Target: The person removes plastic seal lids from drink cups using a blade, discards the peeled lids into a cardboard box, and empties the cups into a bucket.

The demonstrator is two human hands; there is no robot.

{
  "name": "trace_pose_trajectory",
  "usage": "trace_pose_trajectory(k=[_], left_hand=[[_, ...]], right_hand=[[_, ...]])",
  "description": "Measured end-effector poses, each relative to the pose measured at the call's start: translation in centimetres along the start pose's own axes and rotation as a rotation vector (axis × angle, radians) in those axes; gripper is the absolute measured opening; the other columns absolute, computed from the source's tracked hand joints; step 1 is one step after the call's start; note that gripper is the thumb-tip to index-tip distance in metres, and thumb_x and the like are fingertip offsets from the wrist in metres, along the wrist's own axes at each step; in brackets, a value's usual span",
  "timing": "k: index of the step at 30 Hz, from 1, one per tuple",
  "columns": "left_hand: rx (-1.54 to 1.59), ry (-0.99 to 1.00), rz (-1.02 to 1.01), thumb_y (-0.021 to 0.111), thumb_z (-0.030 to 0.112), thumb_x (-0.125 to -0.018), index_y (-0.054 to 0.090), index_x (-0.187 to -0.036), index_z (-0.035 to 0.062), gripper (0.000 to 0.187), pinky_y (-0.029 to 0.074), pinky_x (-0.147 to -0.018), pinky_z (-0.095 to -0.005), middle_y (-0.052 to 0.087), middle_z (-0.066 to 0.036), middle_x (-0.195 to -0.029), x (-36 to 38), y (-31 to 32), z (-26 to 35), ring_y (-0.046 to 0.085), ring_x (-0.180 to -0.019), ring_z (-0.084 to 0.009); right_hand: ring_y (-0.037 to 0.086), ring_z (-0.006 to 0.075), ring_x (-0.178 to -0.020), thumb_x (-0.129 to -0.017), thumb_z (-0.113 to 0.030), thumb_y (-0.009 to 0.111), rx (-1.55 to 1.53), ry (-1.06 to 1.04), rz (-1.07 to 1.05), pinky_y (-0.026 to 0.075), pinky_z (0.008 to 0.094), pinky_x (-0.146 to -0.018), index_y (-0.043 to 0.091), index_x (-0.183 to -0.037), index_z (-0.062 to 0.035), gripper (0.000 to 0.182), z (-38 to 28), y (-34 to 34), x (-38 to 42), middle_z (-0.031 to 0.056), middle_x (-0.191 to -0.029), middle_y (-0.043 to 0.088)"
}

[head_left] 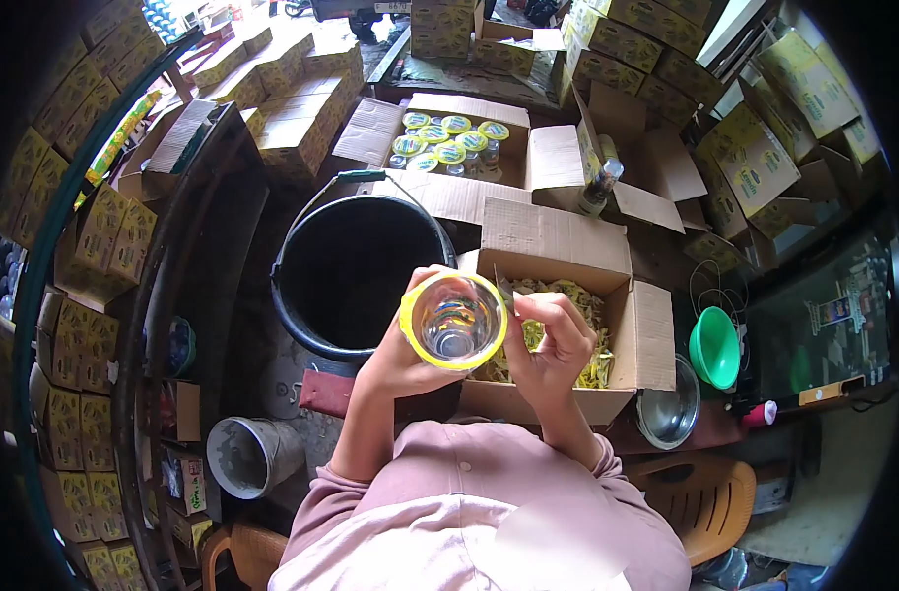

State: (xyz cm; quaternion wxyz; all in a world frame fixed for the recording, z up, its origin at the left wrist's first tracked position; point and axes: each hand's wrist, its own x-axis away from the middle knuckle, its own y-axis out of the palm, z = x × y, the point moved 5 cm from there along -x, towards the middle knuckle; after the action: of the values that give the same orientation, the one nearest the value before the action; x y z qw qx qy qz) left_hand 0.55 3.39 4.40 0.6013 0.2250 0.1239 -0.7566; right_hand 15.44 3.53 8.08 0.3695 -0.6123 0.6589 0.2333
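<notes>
My left hand (390, 360) is wrapped round a clear plastic cup (456, 320) with a bright yellow rim. The cup faces me, and coloured reflections or print show through it. Close against its right side, my right hand (553, 345) pinches a thin dark blade (503, 286), which looks like a small knife; its handle is hidden by the fingers. Behind the hands stands an open cardboard box (558, 236) holding many yellow scraps (597, 364). To the left of it is a large black bucket (287, 305) with a raised handle.
Further back, an open carton (518, 192) holds several yellow-lidded cups (449, 153). A bottle (599, 187) stands right of it. A green bowl (715, 345) and a metal bowl (671, 409) are at right. A grey pail (247, 458) lies left, and stacked yellow cartons (311, 108) line the sides.
</notes>
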Motion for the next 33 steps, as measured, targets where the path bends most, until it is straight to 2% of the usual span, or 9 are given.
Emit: trace_pose_trajectory(k=[12,13,16,19,22,25,28,31,33], left_hand=[[0.077,0.012,-0.162,0.076,0.012,-0.058,0.044,-0.114,0.0009,0.065,0.039,-0.089,-0.0307,0.040,-0.010,-0.112,-0.3,0.6,-0.4,0.045,-0.104,-0.0194],[0.061,-0.007,-0.114,0.075,0.020,-0.057,0.048,-0.111,0.0027,0.063,0.041,-0.085,-0.0302,0.038,-0.008,-0.109,-0.3,0.7,-0.4,0.042,-0.105,-0.0198],[-0.028,0.042,-0.076,0.079,0.015,-0.057,0.046,-0.112,0.0010,0.066,0.039,-0.088,-0.0310,0.035,-0.010,-0.114,0.0,0.3,-0.9,0.041,-0.108,-0.0214],[-0.165,0.051,-0.017,0.084,0.020,-0.053,0.047,-0.109,0.0011,0.069,0.039,-0.087,-0.0311,0.031,-0.010,-0.117,-0.3,0.5,-1.1,0.039,-0.110,-0.0222],[-0.306,0.117,0.005,0.087,0.020,-0.050,0.046,-0.108,0.0018,0.073,0.041,-0.086,-0.0300,0.037,-0.009,-0.112,-0.1,0.1,-1.4,0.044,-0.106,-0.0200],[0.062,-0.030,0.157,0.085,0.013,-0.053,0.042,-0.111,0.0028,0.072,0.042,-0.088,-0.0303,0.044,-0.008,-0.108,-0.2,0.1,-1.9,0.049,-0.102,-0.0180],[-0.029,0.064,0.161,0.077,0.006,-0.061,0.037,-0.118,0.0026,0.070,0.042,-0.091,-0.0339,0.049,-0.010,-0.109,-0.7,0.4,-1.1,0.050,-0.106,-0.0187],[0.092,0.059,0.275,0.072,0.004,-0.065,0.032,-0.123,0.0028,0.071,0.042,-0.091,-0.0342,0.048,-0.011,-0.110,-0.3,1.0,-1.0,0.050,-0.106,-0.0199],[-0.090,0.155,0.257,0.070,0.003,-0.066,0.029,-0.126,0.0036,0.073,0.042,-0.091,-0.0348,0.046,-0.012,-0.111,-0.2,1.5,-0.7,0.049,-0.106,-0.0206]], right_hand=[[0.060,0.0148,-0.064,-0.067,0.006,0.065,-0.072,0.070,-0.012,0.047,0.0238,-0.057,0.064,-0.084,-0.0003,0.018,0.8,-0.3,-0.1,0.0096,-0.073,0.062],[0.060,0.0146,-0.063,-0.067,0.006,0.065,-0.076,0.073,-0.009,0.046,0.0237,-0.057,0.064,-0.083,-0.0004,0.018,0.8,-0.3,-0.1,0.0094,-0.072,0.061],[0.059,0.0138,-0.062,-0.067,0.007,0.065,-0.087,0.088,0.022,0.046,0.0235,-0.057,0.064,-0.084,-0.0003,0.019,0.8,-0.3,-0.1,0.0088,-0.072,0.061],[0.058,0.0130,-0.061,-0.066,0.007,0.066,-0.056,0.085,0.054,0.046,0.0231,-0.056,0.064,-0.085,-0.0002,0.020,0.9,-0.2,0.2,0.0082,-0.071,0.060],[0.058,0.0126,-0.060,-0.067,0.008,0.065,-0.024,0.068,0.056,0.046,0.0229,-0.055,0.064,-0.085,-0.0003,0.021,1.0,-0.3,0.4,0.0080,-0.071,0.060],[0.058,0.0125,-0.060,-0.067,0.008,0.065,0.002,0.062,0.072,0.046,0.0234,-0.055,0.063,-0.086,-0.0006,0.021,0.9,-0.3,0.8,0.0079,-0.071,0.060],[0.058,0.0134,-0.061,-0.067,0.008,0.065,0.051,0.041,0.097,0.046,0.0242,-0.055,0.063,-0.086,-0.0007,0.021,0.6,-0.4,0.9,0.0083,-0.071,0.060],[0.059,0.0157,-0.061,-0.067,0.007,0.065,0.120,-0.006,0.097,0.047,0.0250,-0.055,0.062,-0.086,-0.0007,0.021,0.0,-0.3,0.9,0.0091,-0.071,0.060],[0.059,0.0174,-0.061,-0.067,0.007,0.065,0.161,-0.042,0.099,0.047,0.0255,-0.055,0.062,-0.085,-0.0008,0.020,-0.3,-0.2,1.0,0.0096,-0.071,0.059]])
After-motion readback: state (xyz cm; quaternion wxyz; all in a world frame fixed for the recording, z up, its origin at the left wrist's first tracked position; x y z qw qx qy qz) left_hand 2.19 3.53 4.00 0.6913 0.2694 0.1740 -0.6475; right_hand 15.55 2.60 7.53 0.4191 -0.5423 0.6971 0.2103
